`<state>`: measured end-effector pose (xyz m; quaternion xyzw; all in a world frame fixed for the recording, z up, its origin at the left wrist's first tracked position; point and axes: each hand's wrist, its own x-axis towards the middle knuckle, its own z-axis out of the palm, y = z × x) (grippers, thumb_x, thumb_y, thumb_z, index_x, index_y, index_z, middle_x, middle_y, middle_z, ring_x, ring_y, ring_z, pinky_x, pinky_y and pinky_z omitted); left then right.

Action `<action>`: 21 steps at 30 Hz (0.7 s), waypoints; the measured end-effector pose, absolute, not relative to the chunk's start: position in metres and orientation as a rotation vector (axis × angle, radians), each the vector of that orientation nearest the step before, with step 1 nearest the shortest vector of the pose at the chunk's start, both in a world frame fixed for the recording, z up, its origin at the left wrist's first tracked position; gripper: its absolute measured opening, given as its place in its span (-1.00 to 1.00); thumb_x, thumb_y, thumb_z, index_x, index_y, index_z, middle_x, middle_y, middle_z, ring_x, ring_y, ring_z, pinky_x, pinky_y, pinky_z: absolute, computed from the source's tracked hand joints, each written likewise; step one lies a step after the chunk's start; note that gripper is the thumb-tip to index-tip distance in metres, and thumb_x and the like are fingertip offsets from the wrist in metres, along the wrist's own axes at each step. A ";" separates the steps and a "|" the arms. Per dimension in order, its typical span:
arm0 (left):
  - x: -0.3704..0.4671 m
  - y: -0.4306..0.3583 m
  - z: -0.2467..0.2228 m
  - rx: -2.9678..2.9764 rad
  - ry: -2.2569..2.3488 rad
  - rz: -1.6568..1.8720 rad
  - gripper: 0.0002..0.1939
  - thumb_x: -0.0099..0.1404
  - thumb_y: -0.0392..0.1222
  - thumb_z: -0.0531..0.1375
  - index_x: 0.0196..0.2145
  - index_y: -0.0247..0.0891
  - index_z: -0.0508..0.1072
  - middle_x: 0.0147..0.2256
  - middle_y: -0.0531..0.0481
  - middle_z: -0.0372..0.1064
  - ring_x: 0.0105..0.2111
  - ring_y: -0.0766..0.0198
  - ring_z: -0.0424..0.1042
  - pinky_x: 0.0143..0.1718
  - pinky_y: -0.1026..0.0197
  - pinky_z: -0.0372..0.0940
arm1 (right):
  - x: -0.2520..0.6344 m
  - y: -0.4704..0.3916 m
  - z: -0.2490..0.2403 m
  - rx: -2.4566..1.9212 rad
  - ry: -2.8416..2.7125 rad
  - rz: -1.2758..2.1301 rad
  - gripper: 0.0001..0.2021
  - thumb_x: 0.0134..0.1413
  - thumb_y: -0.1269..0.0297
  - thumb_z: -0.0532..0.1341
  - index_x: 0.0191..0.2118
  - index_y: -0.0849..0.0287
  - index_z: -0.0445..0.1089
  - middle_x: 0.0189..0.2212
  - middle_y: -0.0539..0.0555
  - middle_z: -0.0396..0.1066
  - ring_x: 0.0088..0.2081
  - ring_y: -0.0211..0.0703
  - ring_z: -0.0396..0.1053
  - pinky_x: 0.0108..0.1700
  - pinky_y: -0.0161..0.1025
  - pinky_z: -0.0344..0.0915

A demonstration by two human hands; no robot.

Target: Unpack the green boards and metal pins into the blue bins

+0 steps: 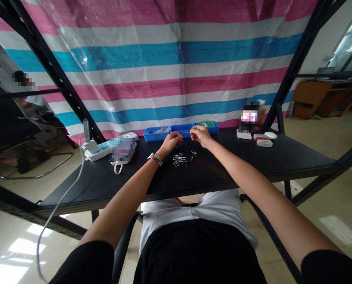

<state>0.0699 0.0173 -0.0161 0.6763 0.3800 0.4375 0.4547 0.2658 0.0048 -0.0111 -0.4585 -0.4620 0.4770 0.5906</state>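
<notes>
My left hand (172, 142) is raised a little over the black table, its fingers curled together in a pinch. Facing it, my right hand (200, 135) pinches too, with thumb and fingertips closed. A faint thin light line shows between the two sets of fingertips; what either hand holds is too small to name. Just below lies a loose pile of thin silvery pin-like pieces (179, 159), with a few more pin-like pieces (194, 154) to its right. Behind my hands stands a blue compartment tray (155, 137), with small pale packets at left and green pieces at right.
At left on the table are a white power strip (100, 152) with a cable and a pouch (123, 150). To the right stand a small red-and-white box (263, 140), a white mouse (270, 135) and a bottle. A striped sheet (178, 75) hangs behind. A person sits far left.
</notes>
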 end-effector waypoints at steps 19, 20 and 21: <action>0.071 0.006 -0.019 2.321 0.573 0.610 -0.73 0.19 -0.01 0.48 -0.21 -0.20 0.79 -0.24 -0.12 0.61 -0.25 0.17 0.52 -0.18 0.17 0.38 | 0.293 0.039 -0.027 -1.289 -1.570 0.091 -0.80 0.19 0.47 0.24 -0.26 0.13 0.63 -0.10 0.19 0.67 0.01 0.07 0.56 0.18 -0.07 0.41; 0.072 0.006 -0.021 2.321 0.575 0.616 -0.72 0.19 -0.01 0.49 -0.21 -0.20 0.79 -0.25 -0.12 0.62 -0.26 0.17 0.52 -0.18 0.17 0.38 | 0.292 0.038 -0.027 -1.286 -1.579 0.078 -0.80 0.20 0.47 0.23 -0.25 0.14 0.64 -0.09 0.19 0.66 0.00 0.06 0.56 0.17 -0.07 0.40; 0.073 0.007 -0.023 2.317 0.578 0.624 -0.72 0.18 -0.01 0.49 -0.21 -0.20 0.79 -0.25 -0.12 0.62 -0.27 0.18 0.51 -0.19 0.17 0.38 | 0.292 0.036 -0.027 -1.283 -1.586 0.066 -0.79 0.21 0.47 0.23 -0.24 0.14 0.64 -0.10 0.19 0.66 -0.02 0.06 0.55 0.15 -0.08 0.40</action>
